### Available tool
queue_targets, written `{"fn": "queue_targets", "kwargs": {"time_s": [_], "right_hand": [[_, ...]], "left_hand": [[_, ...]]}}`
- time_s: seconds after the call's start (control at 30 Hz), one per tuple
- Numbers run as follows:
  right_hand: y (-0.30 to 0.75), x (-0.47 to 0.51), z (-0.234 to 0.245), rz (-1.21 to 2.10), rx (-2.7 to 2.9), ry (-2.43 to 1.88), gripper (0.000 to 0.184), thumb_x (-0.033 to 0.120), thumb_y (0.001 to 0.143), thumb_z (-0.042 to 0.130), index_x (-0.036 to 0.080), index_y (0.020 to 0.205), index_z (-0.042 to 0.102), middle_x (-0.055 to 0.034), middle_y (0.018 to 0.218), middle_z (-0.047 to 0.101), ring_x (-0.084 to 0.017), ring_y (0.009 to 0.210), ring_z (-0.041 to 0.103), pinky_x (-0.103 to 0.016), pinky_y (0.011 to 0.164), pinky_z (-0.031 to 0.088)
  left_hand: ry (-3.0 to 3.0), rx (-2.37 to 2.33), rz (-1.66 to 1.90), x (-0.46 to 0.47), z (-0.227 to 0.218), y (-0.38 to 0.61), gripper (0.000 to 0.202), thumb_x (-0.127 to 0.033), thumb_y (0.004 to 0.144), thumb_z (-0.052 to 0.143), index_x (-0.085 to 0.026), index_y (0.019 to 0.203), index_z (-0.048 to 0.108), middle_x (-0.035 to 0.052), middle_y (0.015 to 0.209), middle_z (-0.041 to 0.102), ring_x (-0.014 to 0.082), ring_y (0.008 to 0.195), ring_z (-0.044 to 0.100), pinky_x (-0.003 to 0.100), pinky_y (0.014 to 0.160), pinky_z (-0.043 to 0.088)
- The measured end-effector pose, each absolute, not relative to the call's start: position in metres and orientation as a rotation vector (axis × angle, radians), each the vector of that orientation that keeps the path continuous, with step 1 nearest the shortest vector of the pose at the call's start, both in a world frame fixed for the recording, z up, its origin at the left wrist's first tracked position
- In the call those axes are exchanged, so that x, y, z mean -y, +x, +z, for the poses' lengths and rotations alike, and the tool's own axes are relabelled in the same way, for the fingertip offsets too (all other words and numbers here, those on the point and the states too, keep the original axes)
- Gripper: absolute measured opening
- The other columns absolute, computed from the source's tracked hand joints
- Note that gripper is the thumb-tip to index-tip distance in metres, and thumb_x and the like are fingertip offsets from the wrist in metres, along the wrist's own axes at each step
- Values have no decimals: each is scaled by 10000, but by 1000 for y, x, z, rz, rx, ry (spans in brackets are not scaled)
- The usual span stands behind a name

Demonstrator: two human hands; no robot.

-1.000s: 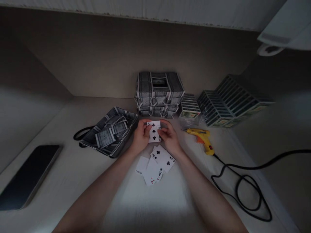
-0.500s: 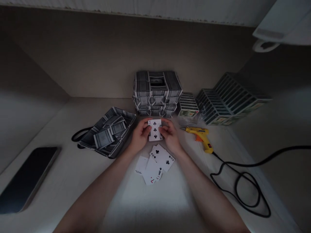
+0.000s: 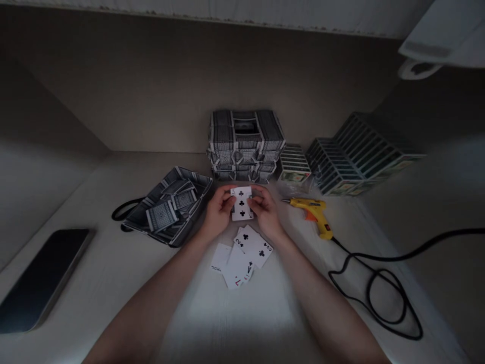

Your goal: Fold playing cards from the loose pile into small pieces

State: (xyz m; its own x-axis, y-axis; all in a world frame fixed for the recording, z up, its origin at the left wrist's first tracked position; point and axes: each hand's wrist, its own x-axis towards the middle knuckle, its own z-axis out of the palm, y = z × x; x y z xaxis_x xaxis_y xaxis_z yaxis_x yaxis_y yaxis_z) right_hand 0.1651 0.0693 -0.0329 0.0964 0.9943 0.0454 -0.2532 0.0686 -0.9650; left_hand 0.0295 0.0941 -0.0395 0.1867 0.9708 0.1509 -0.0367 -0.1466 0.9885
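Note:
A three of clubs playing card (image 3: 241,203) faces up between my two hands, just in front of a box-like structure built from cards (image 3: 245,146). My left hand (image 3: 220,206) pinches its left side, thumb on the face. On the opposite edge, my right hand (image 3: 265,207) grips it the same way. Whether more cards lie beneath it, I cannot tell. Closer to me, several loose playing cards (image 3: 242,258) overlap on the table, a two of clubs on top. The fingers behind the held card are hidden.
Left of my hands sits an open card-covered tray (image 3: 129,222) with loose cards inside. A dark phone (image 3: 41,278) lies at far left. To the right are a yellow glue gun (image 3: 316,215), its looping black cord (image 3: 379,258) and rows of card packs (image 3: 352,156).
Both hands keep hold of the card in practically the same place. The view has shifted very slightly; the other things stay where they were.

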Motion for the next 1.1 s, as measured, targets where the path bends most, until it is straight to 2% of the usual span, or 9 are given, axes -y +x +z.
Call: {"fn": "queue_targets", "kwargs": {"time_s": [0.37,0.57,0.7,0.8,0.93,1.1], "right_hand": [[165,-69,-30,1204,994,-1052,349,336,707,620,241,1016,486,65,547,498,-106,478,443,-230,465,345],[164,-70,-33,1186,980,-1080,336,393,724,607,232,1005,516,52,581,502,-106,500,447,-232,475,351],[163,-71,-35,1162,963,-1077,359,395,724,614,231,1034,538,46,592,518,-104,503,450,-234,480,359],[163,-72,-36,1157,976,-1087,397,401,726,612,224,1078,561,31,622,553,-111,528,475,-241,494,382],[163,-72,-37,1128,987,-1120,436,416,719,612,214,1105,590,-7,760,636,-130,624,543,-266,567,445],[163,-73,-38,1109,970,-1134,441,419,719,611,222,1114,602,-39,959,663,-150,753,586,-309,685,484]], "left_hand": [[1370,-968,1199,-94,-37,31,278,-284,783,537,-173,1037,511,25,775,633,122,649,569,231,580,460],[1361,-963,1208,-92,-33,33,304,-287,778,544,-171,1056,501,34,829,646,118,674,583,227,597,469],[1271,-963,1241,-93,-33,34,389,-284,754,581,-180,1101,442,-9,712,623,96,577,558,208,537,453],[1192,-980,1266,-96,-34,35,330,-277,728,606,-173,998,447,-32,630,597,95,525,547,207,505,447],[1187,-1027,1291,-97,-36,36,280,-284,717,618,-163,926,476,1,702,638,104,566,578,220,527,462],[1232,-1056,1321,-96,-33,36,307,-298,721,620,-146,982,564,36,793,670,121,664,609,238,595,488]]}}
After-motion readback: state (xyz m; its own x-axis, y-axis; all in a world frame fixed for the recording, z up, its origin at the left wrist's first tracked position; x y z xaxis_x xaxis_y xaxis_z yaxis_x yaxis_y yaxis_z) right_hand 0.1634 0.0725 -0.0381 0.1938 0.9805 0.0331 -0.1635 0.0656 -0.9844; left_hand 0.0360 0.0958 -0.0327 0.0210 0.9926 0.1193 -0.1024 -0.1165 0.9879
